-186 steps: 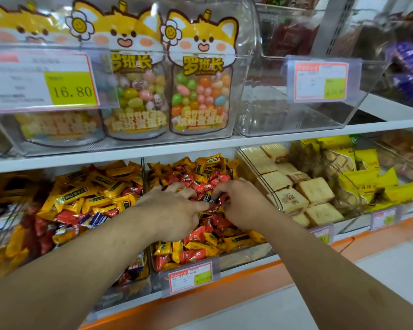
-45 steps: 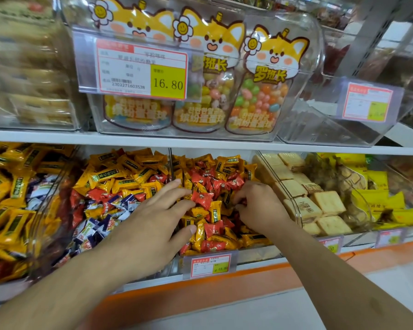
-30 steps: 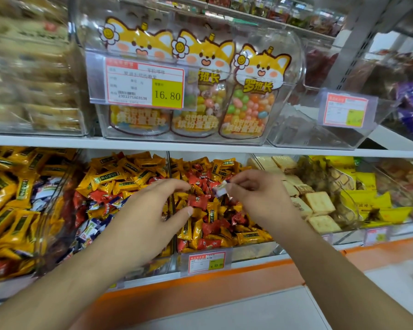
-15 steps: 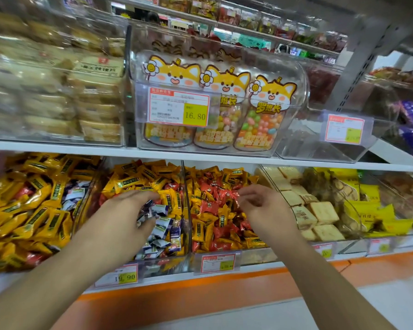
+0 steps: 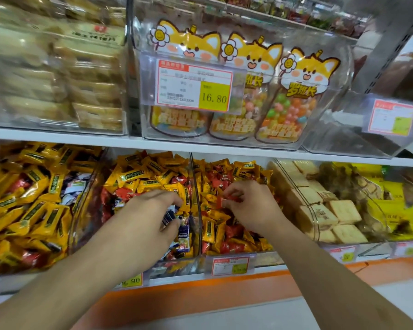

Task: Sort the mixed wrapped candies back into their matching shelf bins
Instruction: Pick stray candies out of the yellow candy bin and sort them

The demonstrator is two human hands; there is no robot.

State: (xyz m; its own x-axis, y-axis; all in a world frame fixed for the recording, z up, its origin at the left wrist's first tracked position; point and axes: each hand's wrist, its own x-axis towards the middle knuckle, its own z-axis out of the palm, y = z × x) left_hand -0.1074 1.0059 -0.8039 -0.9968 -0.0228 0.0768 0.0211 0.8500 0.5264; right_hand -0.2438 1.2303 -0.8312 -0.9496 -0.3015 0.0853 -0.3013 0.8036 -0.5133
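Head view, left hand [image 5: 150, 215] pinching dark-blue candy [image 5: 168, 216] (long axis tilted), right hand [image 5: 250, 206] pinching red candy [image 5: 227, 201].

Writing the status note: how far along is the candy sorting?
Done: nothing looks finished. In hand: the left hand holds a dark blue candy over the middle bin; the right hand pinches a red candy in the bin beside it. Left: most of it, as yellow, red and blue wrappers lie mixed in both bins and in the far left bin.

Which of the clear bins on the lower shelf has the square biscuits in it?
The bin right of the right hand holds the square biscuits. The bins by the left hand hold yellow and red wrapped candies.
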